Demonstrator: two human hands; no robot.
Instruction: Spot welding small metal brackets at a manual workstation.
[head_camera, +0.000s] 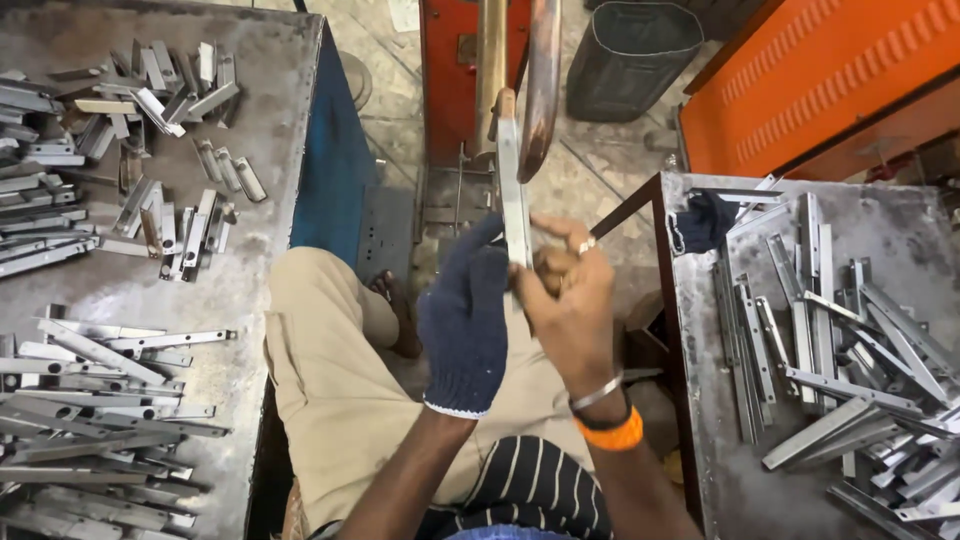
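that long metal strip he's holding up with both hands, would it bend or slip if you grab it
The metal strip probably stays stiff: it stands upright, gripped only at its lower end by the gloved left hand and bare right hand. Its bare, smooth-looking surface may be slippery. Being thin, it's likely light.

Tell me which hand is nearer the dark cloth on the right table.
Right. The bare right hand grips the metal strip just left of that table's edge, closest to the cloth. The gloved left hand is on the strip's far side, farther away.

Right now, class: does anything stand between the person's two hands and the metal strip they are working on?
Nothing visible does. The gloved left hand and the bare right hand both grip the metal strip directly, its top end between the machine's two upright bars.
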